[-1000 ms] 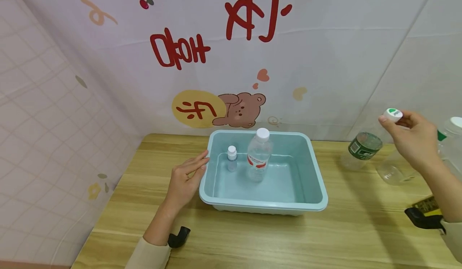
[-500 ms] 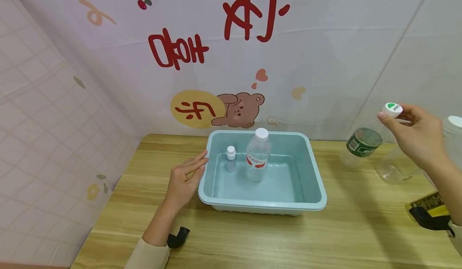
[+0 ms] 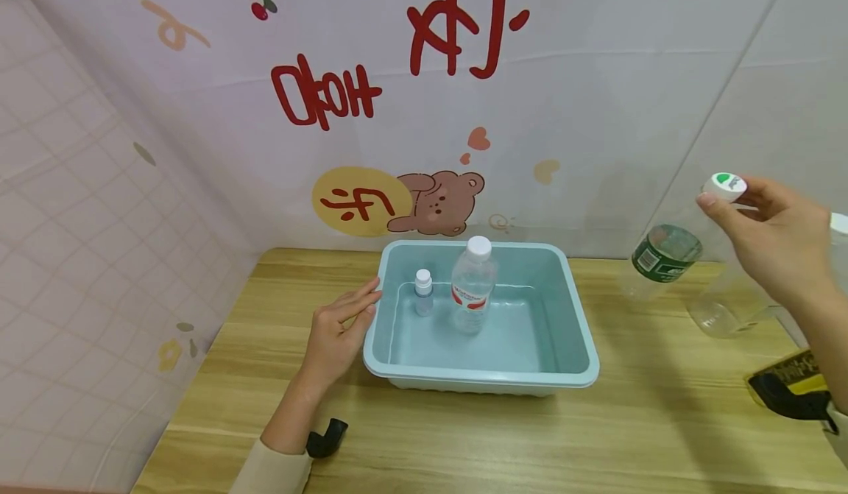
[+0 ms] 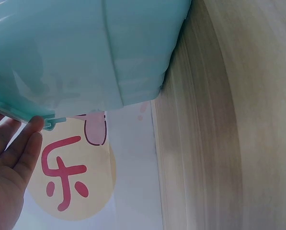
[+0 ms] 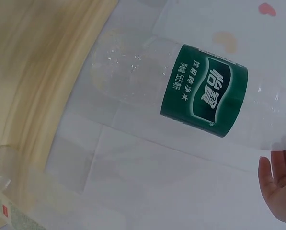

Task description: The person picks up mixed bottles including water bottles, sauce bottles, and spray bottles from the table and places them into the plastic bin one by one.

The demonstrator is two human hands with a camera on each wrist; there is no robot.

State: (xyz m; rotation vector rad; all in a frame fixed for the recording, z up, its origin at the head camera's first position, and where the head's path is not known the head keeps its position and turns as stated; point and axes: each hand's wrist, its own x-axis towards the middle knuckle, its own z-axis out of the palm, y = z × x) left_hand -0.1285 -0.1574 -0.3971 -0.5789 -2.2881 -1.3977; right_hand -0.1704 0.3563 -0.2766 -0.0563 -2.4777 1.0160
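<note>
With its thumb and fingers, my right hand (image 3: 788, 240) pinches the white cap of a clear water bottle (image 3: 665, 252) with a green label. In the right wrist view the bottle (image 5: 205, 91) hangs at a slant, its base near the table edge. My left hand (image 3: 339, 332) rests its straight fingertips against the left rim of a light blue plastic basin (image 3: 480, 378); the left wrist view shows those fingers (image 4: 25, 148) touching the rim. Inside the basin stand a clear bottle (image 3: 472, 288) with a red and white label and a small white-capped bottle (image 3: 424, 295).
Behind my right forearm stands another clear bottle (image 3: 718, 310), partly hidden. A white-capped bottle (image 3: 839, 240) is cut off at the right edge. A yellow and black box (image 3: 788, 376) lies near the right wrist. A printed cloth (image 3: 596, 111) hangs behind the wooden table (image 3: 464, 442).
My right hand has risen and shifted slightly right, lifting the green-labelled water bottle higher. The left hand stays at the basin's rim.
</note>
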